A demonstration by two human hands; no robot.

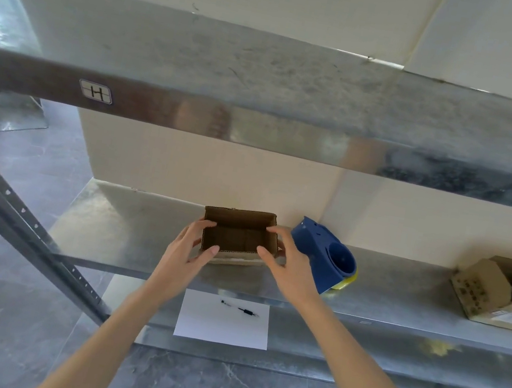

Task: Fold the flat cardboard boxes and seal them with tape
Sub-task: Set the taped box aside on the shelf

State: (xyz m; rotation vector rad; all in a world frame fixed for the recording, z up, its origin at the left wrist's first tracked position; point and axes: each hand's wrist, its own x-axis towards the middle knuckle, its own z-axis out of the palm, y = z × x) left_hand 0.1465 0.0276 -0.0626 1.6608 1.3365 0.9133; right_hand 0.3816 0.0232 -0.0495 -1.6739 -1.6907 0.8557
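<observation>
Steadying the open cardboard box (237, 235) on the metal shelf (123, 239), we clamp it between both grips: our left grip (192, 246) curls round its left wall, our right grip (292, 261) pinches its right wall. Just right of the right grip sits the blue tape dispenser (313, 248). Below both grips, a lower shelf (357, 348) carries a white sheet (221, 324) and a pen (239, 308). Far right lie more cartons (499, 298).
</observation>
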